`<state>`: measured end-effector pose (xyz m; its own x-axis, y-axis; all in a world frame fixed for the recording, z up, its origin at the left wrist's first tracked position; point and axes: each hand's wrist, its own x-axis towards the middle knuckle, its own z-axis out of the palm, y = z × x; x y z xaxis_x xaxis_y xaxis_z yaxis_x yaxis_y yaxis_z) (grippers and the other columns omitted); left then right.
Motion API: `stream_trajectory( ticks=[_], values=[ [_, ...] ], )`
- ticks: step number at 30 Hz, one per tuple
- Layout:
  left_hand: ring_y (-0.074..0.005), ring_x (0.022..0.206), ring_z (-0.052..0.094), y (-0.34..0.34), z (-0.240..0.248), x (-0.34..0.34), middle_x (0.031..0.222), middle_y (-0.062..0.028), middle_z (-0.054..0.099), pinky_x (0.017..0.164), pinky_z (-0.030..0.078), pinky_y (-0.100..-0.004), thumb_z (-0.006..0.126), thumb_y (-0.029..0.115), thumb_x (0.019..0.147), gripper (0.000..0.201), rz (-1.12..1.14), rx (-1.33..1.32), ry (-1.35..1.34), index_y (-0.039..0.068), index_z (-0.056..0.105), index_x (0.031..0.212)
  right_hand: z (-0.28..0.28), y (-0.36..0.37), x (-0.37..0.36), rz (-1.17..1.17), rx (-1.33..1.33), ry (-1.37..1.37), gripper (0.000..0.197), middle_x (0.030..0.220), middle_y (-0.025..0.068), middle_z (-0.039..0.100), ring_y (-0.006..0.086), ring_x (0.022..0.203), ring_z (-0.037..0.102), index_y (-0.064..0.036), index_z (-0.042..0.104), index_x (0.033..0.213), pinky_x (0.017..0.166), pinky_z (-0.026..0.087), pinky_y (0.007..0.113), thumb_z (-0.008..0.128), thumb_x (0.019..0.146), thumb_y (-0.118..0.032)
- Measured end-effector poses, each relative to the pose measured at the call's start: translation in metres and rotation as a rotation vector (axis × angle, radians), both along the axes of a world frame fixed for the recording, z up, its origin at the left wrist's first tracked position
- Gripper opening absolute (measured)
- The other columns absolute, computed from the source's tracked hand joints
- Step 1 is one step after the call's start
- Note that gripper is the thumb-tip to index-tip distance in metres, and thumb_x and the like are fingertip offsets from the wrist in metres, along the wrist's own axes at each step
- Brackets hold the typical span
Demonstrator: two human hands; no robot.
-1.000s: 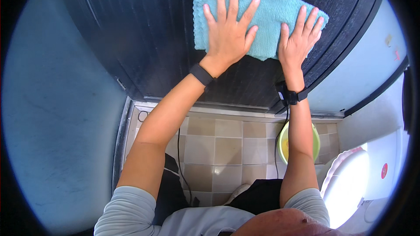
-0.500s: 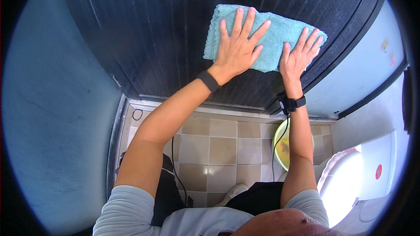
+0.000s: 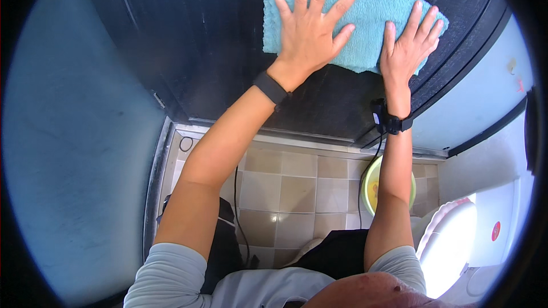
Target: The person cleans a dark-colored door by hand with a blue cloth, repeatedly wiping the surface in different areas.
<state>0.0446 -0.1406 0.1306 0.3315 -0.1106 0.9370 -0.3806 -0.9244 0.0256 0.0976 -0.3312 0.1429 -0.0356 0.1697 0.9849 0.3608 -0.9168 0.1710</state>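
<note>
A turquoise towel lies spread flat against a dark, grooved door. My left hand presses on its left half with the fingers fanned out. On the towel's right end rests my right hand, palm down and fingers stretched. Neither hand grips the cloth; both hold it against the panel. The towel's upper edge runs partly out of the picture. A black band circles my left wrist, and a black strapped device with a cable sits on my right wrist.
Below the door is a tiled floor. A yellow-green basin stands there, partly behind my right forearm. A white toilet is at the lower right. Frosted panels flank the door, one at the left. Black cables hang by both arms.
Both hands have slid the towel upward along the door. My right hand has also shifted rightward, and the towel's right end has moved that way too.
</note>
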Motion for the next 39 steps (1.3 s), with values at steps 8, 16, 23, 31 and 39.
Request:
stream_trajectory(
  ticks=[8,16,23,31,39],
  values=[
    [-0.0515,0.135,0.011,0.047,0.009,-0.003,0.150,-0.0268,0.012,0.096,0.017,-0.0730,0.058,0.044,0.083,0.063,0.132,-0.042,-0.079,0.026,0.040,0.140,0.030,0.061,-0.031,-0.014,-0.016,0.042,0.065,0.151,0.0157,0.022,0.0403,0.138,0.017,-0.0146,0.035,0.142,0.106,0.016,0.058,0.058,0.083,-0.032],
    [-0.0509,0.137,0.000,0.097,-0.022,0.013,0.151,-0.0283,0.005,0.096,0.007,-0.0737,0.059,0.045,0.084,0.069,0.156,0.024,-0.198,0.022,0.034,0.143,0.025,0.104,-0.047,0.009,-0.062,0.203,0.073,0.149,0.0190,0.023,0.0436,0.136,0.018,-0.0099,0.038,0.139,0.107,0.016,0.057,0.067,0.074,-0.024],
    [-0.0538,0.136,0.001,0.113,-0.052,0.012,0.149,-0.0313,0.004,0.095,0.008,-0.0740,0.061,0.037,0.081,0.074,0.120,0.074,-0.102,0.016,0.029,0.145,-0.026,0.126,-0.022,0.147,-0.098,0.120,0.064,0.151,0.0100,0.025,0.0372,0.137,0.020,-0.0227,0.039,0.140,0.102,0.020,0.060,0.063,0.082,-0.035],
    [-0.0549,0.135,0.001,0.080,-0.076,0.012,0.149,-0.0317,0.005,0.094,0.009,-0.0744,0.065,0.032,0.077,0.076,0.064,0.113,0.001,0.017,0.030,0.144,-0.061,0.095,-0.028,0.083,-0.156,0.232,0.062,0.151,0.0104,0.025,0.0373,0.137,0.020,-0.0209,0.043,0.139,0.103,0.020,0.057,0.063,0.082,-0.034],
    [-0.0511,0.137,0.002,0.025,-0.074,0.012,0.150,-0.0281,0.007,0.095,0.008,-0.0759,0.066,0.032,0.076,0.073,-0.046,0.098,0.059,0.022,0.035,0.142,-0.072,0.039,-0.022,0.022,-0.143,0.269,0.066,0.152,0.0131,0.021,0.0390,0.139,0.015,-0.0186,0.037,0.142,0.107,0.015,0.058,0.061,0.083,-0.034]
  ],
)
